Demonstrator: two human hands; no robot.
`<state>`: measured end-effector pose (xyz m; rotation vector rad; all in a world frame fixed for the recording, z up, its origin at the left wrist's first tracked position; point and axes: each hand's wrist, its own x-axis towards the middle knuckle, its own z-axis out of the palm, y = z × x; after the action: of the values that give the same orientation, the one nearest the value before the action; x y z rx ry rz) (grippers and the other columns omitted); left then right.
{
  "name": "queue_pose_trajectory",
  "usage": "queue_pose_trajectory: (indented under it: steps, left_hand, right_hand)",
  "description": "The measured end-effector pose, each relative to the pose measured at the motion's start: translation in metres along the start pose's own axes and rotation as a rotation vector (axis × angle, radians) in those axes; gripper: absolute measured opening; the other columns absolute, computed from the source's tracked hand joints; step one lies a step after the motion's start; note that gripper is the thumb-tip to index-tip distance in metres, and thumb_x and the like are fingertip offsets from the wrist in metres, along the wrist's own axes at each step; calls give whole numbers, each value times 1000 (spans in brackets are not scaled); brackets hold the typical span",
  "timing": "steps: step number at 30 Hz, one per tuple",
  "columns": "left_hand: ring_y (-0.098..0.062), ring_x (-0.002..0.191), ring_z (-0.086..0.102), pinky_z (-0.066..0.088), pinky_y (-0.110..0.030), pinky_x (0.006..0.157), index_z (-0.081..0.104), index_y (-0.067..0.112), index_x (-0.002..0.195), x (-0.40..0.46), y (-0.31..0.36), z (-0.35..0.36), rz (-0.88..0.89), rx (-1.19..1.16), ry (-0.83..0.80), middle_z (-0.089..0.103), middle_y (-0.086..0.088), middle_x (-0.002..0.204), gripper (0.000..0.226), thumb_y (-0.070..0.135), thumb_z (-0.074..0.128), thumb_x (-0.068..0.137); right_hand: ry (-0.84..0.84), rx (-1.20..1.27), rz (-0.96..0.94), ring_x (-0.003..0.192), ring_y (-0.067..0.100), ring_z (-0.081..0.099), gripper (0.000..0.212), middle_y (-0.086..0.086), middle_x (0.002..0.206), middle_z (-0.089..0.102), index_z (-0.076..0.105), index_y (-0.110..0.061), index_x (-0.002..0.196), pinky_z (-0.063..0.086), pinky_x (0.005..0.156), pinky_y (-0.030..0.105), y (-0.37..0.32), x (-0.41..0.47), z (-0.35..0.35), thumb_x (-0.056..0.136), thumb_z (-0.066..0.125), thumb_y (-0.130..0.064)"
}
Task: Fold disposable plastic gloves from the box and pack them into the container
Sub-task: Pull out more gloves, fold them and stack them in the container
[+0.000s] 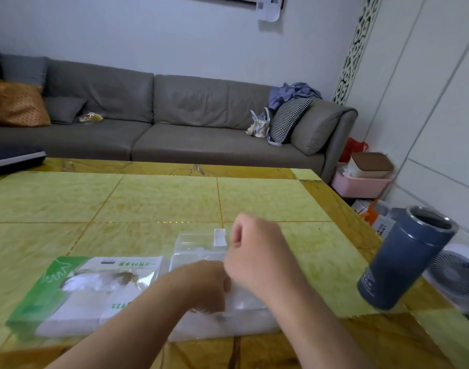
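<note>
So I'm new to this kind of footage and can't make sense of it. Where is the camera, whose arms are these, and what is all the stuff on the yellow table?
There is no machine here. The single picture comes from a wide-angle camera worn on a person's head, looking forward and down, so the two bare arms reaching in from the bottom are that person's own.

On the table lies a green and white glove pack, torn open on top. To its right is a clear plastic container. At the far right stands a dark blue tin with its top open. A grey sofa sits behind.

The left hand and right hand meet over thin, clear plastic, probably a glove being folded. Both have curled fingers, but the picture is blurred, so the exact grip is unclear.
</note>
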<state>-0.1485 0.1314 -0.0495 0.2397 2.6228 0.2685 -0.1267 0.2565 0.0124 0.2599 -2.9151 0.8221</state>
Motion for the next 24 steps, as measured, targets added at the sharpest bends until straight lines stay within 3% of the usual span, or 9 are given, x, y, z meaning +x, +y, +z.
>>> queue_pose_trajectory:
  steps: [2, 3, 4, 7, 9, 11, 15, 18, 24]
  left_hand:
    - [-29, 88, 57, 45, -33, 75, 54, 12, 82, -3, 3, -2, 27, 95, -15, 59, -3, 85, 12, 9, 55, 94]
    - [-30, 96, 61, 46, -33, 78, 59, 11, 97, -4, 3, -2, 49, 99, -2, 65, -5, 98, 4, 12, 57, 93]
    - [-28, 102, 63, 46, -32, 80, 60, 17, 111, -3, 0, -1, 46, 69, 14, 68, -4, 109, 20, 15, 59, 91]
    - [-20, 98, 61, 45, -27, 78, 59, 27, 120, -4, -5, -3, 82, 4, 50, 67, 8, 102, 32, 24, 63, 88]
    - [-18, 91, 58, 42, -26, 73, 62, 27, 121, -6, -5, -6, 58, -31, 26, 59, 14, 87, 31, 26, 63, 90]
    - [-21, 96, 64, 44, -27, 70, 64, 26, 122, -9, -3, -7, 36, -36, 64, 66, 8, 98, 32, 28, 66, 90]
    - [-23, 98, 68, 53, -32, 72, 63, 24, 117, -10, 3, -3, -37, -20, 273, 63, 1, 115, 26, 18, 57, 93]
    - [-21, 89, 65, 51, -31, 70, 60, 21, 117, -6, 1, 5, -53, -39, 206, 63, 1, 109, 29, 23, 67, 88]
    - [-23, 105, 67, 52, -30, 75, 66, 20, 118, -4, -9, 5, -42, -45, 169, 69, -3, 116, 34, 29, 72, 86]
  right_hand:
    - [-200, -6, 81, 65, 24, 56, 13, 4, 81, 58, 46, -16, 75, 41, 49, 31, -3, -1, 13, 77, 44, -4]
    - [-282, -36, 113, 64, 24, 54, 16, 5, 81, 57, 44, -18, 74, 34, 47, 28, 1, 1, 21, 80, 45, -3]
    - [-348, -92, 129, 70, 26, 59, 13, 9, 86, 62, 49, -15, 77, 32, 49, 27, 8, 4, 29, 85, 48, -5]
    - [-465, -187, 147, 103, 37, 69, 24, 17, 110, 73, 72, -8, 104, 41, 68, 29, 27, 14, 44, 97, 58, -26]
    - [-477, -221, 149, 106, 35, 69, 30, 16, 113, 72, 74, -12, 109, 43, 73, 30, 32, 16, 46, 96, 61, -36]
    - [-507, -276, 144, 107, 33, 69, 32, 11, 114, 72, 74, -20, 113, 45, 75, 31, 32, 19, 48, 92, 65, -42]
    - [-589, -322, 144, 102, 29, 66, 33, 1, 113, 71, 68, -33, 122, 47, 77, 34, 30, 27, 54, 89, 69, -31]
    - [-661, -362, 126, 91, 28, 60, 31, 0, 112, 71, 68, -33, 120, 48, 79, 34, 29, 28, 54, 89, 71, -30]
    - [-676, -318, 176, 98, 27, 70, 41, 6, 119, 72, 66, -22, 131, 51, 76, 32, 32, 27, 45, 90, 67, -12]
